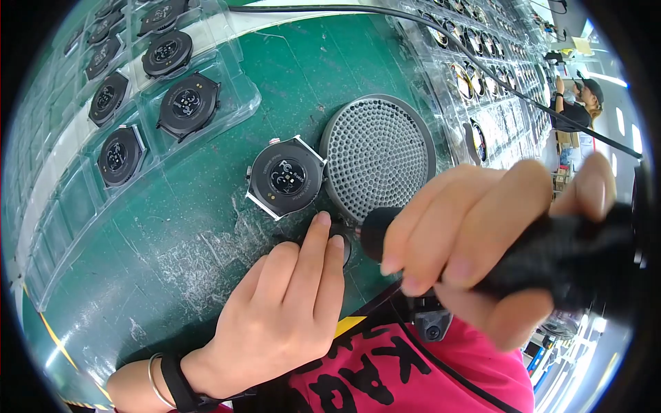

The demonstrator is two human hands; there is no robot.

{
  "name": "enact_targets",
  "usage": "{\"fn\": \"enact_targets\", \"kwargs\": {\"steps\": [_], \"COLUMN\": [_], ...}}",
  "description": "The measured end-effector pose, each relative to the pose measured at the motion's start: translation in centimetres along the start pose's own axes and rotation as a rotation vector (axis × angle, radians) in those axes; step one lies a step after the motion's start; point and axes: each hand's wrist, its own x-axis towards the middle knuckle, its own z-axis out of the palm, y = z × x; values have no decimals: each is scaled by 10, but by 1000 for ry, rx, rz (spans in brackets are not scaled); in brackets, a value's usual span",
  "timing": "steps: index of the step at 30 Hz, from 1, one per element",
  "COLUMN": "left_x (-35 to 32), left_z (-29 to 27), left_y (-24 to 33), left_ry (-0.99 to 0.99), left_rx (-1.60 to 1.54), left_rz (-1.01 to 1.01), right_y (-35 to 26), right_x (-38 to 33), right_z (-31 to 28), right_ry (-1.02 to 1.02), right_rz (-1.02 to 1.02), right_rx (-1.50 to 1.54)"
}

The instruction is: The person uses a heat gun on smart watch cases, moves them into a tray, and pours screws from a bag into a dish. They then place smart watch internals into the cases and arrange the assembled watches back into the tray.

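My left hand (289, 299) reaches in from the lower left, its fingers over a small dark round watch case (346, 249) and steadying it on the table. Much of that case is hidden under the fingers. In my right hand (475, 234) is a black electric screwdriver (558, 265), blurred, with its front end close to the left fingertips. Just beyond my left hand lies a black and silver watch case (286, 177), back up. It sits against a round grey tray (379, 151) full of small holes.
Clear plastic trays (244, 103) at the left hold several black watch cases (189, 107). More trays of ring-shaped parts (475, 79) stand at the far right. A black cable (482, 65) crosses above the green mat (289, 76). Another person (577, 103) is at the far right.
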Motion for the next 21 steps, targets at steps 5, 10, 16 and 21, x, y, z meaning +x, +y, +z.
{"fn": "enact_targets", "kwargs": {"steps": [5,10,16,21], "left_x": [2,-1,0,-1], "left_z": [-16,-12,-2,-7], "left_y": [13,6,-1,1], "left_ry": [-155,-50,-84,-107], "left_rx": [130,173,-59,-40], "left_rz": [-91,29,65,8], "right_y": [-5,0,5,7], "right_x": [-6,-8,-6,-4], "right_z": [-7,-2,-19,-19], "right_ry": [435,537,387,303], "right_rz": [-8,11,69,7], "right_rx": [34,-121,-205,-122]}}
